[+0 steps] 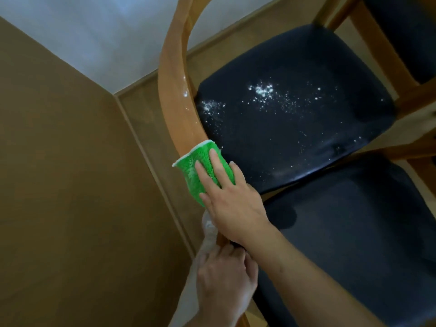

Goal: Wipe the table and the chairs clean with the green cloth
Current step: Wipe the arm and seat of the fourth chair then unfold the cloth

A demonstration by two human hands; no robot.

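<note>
The left hand (224, 279), low in the frame beside the right forearm, curls its fingers around the chair's back rail (175, 107), though a pale blurred patch hides part of that grip. The right hand (232, 204) presses the green cloth (203, 168) flat-fingered onto the rail. White powder (262, 90) speckles the dark seat (295, 109) beyond the right hand.

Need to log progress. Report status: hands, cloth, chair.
Right hand presses green microfibre cloth on curved wooden chair back. Left hand grips the rail lower down. White powder on dark padded seat.
</note>
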